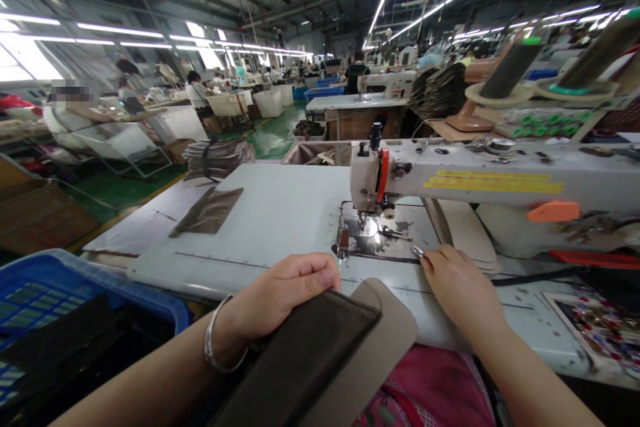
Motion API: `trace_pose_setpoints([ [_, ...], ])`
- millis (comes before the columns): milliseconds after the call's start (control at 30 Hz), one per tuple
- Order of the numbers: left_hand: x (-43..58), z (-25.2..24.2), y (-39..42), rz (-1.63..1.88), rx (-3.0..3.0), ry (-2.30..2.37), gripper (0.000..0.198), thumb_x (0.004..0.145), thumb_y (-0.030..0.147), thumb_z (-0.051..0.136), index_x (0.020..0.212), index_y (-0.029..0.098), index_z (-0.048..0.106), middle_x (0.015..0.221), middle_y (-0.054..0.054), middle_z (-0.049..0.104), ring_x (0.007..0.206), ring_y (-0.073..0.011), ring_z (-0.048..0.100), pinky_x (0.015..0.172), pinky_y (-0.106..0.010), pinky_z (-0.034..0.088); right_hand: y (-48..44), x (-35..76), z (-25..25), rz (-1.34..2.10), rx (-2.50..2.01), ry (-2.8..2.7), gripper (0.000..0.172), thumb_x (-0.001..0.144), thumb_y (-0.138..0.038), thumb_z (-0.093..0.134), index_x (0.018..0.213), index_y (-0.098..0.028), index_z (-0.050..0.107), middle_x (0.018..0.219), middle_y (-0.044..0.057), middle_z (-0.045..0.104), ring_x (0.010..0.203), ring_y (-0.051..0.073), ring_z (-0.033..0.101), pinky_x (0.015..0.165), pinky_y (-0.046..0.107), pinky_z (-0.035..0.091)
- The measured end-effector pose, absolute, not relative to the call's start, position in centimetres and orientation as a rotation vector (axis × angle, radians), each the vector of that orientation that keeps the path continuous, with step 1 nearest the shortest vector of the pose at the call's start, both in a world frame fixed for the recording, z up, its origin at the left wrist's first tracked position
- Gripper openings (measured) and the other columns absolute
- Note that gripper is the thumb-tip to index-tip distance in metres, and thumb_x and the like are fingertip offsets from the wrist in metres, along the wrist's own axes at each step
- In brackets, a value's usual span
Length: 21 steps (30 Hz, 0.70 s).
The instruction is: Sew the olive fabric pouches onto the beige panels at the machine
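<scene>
My left hand [300, 287], with a silver bangle at the wrist, grips the top edge of a dark brown fabric piece [310, 353]. A lighter beige panel [390, 327] with rounded corners lies against its right side. Both hang over the table's front edge. My right hand [457, 280] is closed around a small tool with a shiny metal tip [418, 252], perhaps thread snips; the rest is hidden in the fingers. That tip is just right of the steel needle plate [400, 233] of a sewing machine [480, 170]. Nothing lies under the presser foot [367, 221].
A brown fabric piece [210, 211] lies on the white table [280, 200]. Behind it is a tied stack of panels [220, 157]. A blue basket [165, 297] stands at left. Beige panels [467, 233] sit behind the needle area, thread cones [513, 70] above. Beads [607, 320] fill a tray at right.
</scene>
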<state>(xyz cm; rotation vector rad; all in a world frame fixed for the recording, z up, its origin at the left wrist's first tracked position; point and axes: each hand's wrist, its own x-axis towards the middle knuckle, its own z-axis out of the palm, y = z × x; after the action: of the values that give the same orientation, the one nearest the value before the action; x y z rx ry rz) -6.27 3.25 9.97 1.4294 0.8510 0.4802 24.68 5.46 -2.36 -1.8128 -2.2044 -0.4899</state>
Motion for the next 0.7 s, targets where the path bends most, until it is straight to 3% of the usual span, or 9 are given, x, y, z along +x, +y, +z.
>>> trace_pose_setpoints([
  [133,-6.4,9.6,3.3,0.492,1.434,0.840,0.038,0.092,0.050,0.049,0.081,0.014,0.052,0.073,0.001,0.043,0.063,-0.0093,0.035,0.058,-0.021,0.028,4.1,23.0,-0.6,-0.303,-1.666,-2.180,0.034,0.091,-0.012,0.041,0.121,-0.013,0.055,0.113,0.013,0.059,0.105,0.024,0.054,0.093,0.040,0.044],
  [200,-6.4,9.4,3.5,0.481,1.444,0.845,0.038,0.092,0.050,0.049,0.081,0.014,0.052,0.074,0.001,0.044,0.064,-0.0097,0.037,0.058,-0.021,0.030,2.5,21.4,1.4,0.010,-1.434,-2.157,0.045,0.090,-0.010,0.039,0.134,-0.020,0.044,0.135,0.008,0.047,0.124,0.020,0.044,0.103,0.037,0.039],
  [267,-6.3,9.6,3.7,0.464,1.474,0.853,0.038,0.093,0.050,0.047,0.082,0.015,0.052,0.074,0.001,0.045,0.065,-0.0100,0.038,0.060,-0.022,0.032,0.9,19.8,3.6,0.377,-1.166,-2.140,0.047,0.090,-0.014,0.046,0.135,-0.028,0.042,0.148,0.003,0.033,0.133,0.019,0.033,0.108,0.039,0.036],
  [300,-6.3,9.8,3.8,0.451,1.517,0.853,0.038,0.094,0.050,0.044,0.082,0.015,0.052,0.075,0.001,0.046,0.066,-0.0104,0.040,0.062,-0.022,0.033,0.3,19.2,4.5,0.464,-1.085,-2.149,0.043,0.088,-0.015,0.051,0.128,-0.030,0.048,0.149,0.000,0.032,0.135,0.019,0.032,0.109,0.039,0.035],
  [400,-6.1,11.5,3.6,0.350,1.819,0.851,0.032,0.088,0.048,0.055,0.085,0.016,0.056,0.081,0.000,0.051,0.072,-0.0117,0.045,0.065,-0.023,0.037,-0.7,18.2,6.1,0.417,-0.951,-2.169,0.027,0.086,-0.009,0.055,0.102,-0.029,0.060,0.138,-0.003,0.046,0.133,0.019,0.034,0.107,0.039,0.035],
  [500,-6.2,13.8,2.4,0.311,2.301,0.853,0.018,0.079,0.030,0.070,0.087,0.019,0.058,0.085,0.001,0.054,0.078,-0.0131,0.049,0.069,-0.023,0.041,-1.0,18.3,6.5,0.197,-0.810,-2.177,0.025,0.087,-0.006,0.054,0.103,-0.024,0.059,0.118,0.001,0.061,0.124,0.020,0.044,0.102,0.040,0.038],
  [567,-6.5,14.9,1.3,0.407,2.669,0.795,0.008,0.083,0.013,0.061,0.086,0.020,0.059,0.081,0.001,0.055,0.081,-0.0135,0.050,0.082,-0.028,0.044,-1.4,18.4,6.6,0.059,-0.735,-2.197,0.023,0.087,-0.011,0.058,0.108,-0.021,0.059,0.108,0.004,0.065,0.114,0.022,0.052,0.099,0.042,0.041],
  [600,-6.7,15.0,0.7,0.486,2.843,0.750,0.013,0.085,0.009,0.056,0.085,0.021,0.059,0.078,0.001,0.056,0.081,-0.0138,0.050,0.091,-0.033,0.044,-1.8,18.4,6.7,-0.008,-0.707,-2.196,0.023,0.088,-0.014,0.060,0.110,-0.019,0.060,0.103,0.004,0.066,0.107,0.022,0.055,0.098,0.043,0.042],
  [700,-7.6,14.1,-0.4,0.875,3.185,0.575,0.017,0.086,0.010,0.052,0.079,0.024,0.060,0.075,0.002,0.059,0.083,-0.0150,0.053,0.107,-0.046,0.037,-2.9,17.4,6.8,-0.197,-0.724,-2.099,0.019,0.088,-0.016,0.060,0.106,-0.021,0.064,0.089,0.003,0.069,0.087,0.021,0.061,0.089,0.042,0.047],
])
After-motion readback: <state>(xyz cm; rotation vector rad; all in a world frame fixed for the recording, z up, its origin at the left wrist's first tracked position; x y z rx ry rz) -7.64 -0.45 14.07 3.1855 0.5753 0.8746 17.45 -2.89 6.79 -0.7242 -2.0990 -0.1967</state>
